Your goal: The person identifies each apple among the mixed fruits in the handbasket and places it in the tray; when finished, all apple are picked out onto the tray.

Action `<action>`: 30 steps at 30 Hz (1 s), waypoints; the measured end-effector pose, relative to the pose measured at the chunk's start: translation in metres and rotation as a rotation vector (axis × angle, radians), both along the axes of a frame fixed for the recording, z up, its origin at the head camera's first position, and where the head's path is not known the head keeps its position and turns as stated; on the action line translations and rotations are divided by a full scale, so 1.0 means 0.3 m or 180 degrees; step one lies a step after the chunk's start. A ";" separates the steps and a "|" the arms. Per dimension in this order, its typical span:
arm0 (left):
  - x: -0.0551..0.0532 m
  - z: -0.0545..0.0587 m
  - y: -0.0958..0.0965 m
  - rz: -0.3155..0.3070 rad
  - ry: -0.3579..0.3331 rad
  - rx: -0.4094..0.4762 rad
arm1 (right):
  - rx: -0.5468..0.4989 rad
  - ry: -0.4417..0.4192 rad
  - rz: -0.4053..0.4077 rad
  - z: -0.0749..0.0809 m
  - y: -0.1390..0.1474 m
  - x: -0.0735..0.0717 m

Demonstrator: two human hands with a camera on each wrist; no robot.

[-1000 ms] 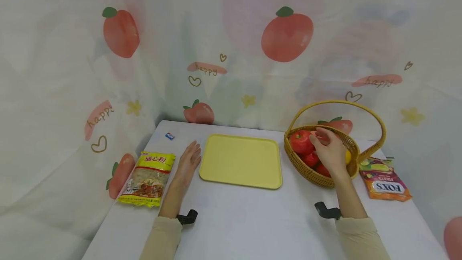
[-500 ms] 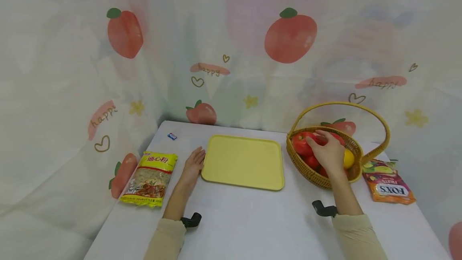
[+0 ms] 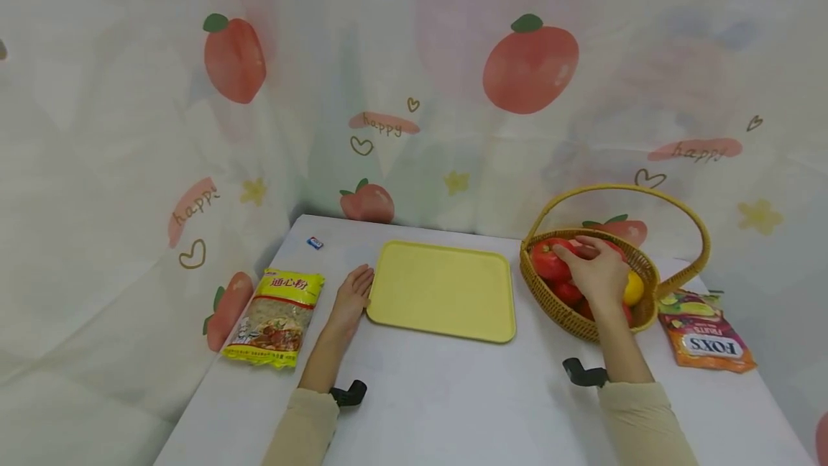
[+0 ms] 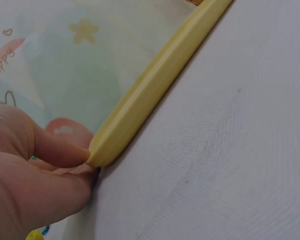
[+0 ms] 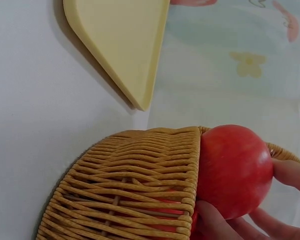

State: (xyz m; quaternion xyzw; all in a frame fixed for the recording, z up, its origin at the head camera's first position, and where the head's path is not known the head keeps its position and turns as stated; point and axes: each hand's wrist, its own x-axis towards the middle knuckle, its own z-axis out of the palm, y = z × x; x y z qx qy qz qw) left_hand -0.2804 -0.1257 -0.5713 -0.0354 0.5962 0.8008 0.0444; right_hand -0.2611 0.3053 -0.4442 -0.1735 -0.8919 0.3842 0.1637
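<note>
Right hand (image 3: 601, 279) is on the red fruit (image 5: 234, 170) at the left side of the wicker basket (image 3: 546, 311), which stands right of the yellow tray (image 3: 443, 293) on the bench (image 3: 446, 408). Step in hand, my read: taking hold of that fruit; lift not yet done. Right thumb and fingers are curled round it, pinching; it sits up at the rim, more red showing below. Left hand (image 3: 352, 297) is at the tray's left edge, fingers close together and touching it; can't tell if they pinch or just steady. Next move probably calls for a firmer wrap, then a straight lift so the fruit clears the rim without dragging its neighbours, handle avoided; left side should stay put. Versus a second ago: left hand was apart from the tray with fingers spread, now in contact; right hand has shifted left onto the fruit, leaving more of the yellow fruit (image 3: 634, 288) exposed. Tray and basket look unmoved; whole view slid slightly, likely head motion.
</note>
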 end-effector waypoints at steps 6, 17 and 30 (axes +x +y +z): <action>-0.002 -0.002 0.000 0.0014 -0.0061 0.0073 | -0.0246 -0.0015 -0.0032 -0.003 0.013 -0.003; -0.007 -0.003 -0.008 0.0036 -0.0090 0.0068 | -0.0543 0.0107 0.0048 -0.006 0.022 -0.008; -0.011 -0.004 -0.011 0.0024 -0.0087 0.0098 | -0.0835 -0.0014 0.0057 -0.003 0.030 -0.009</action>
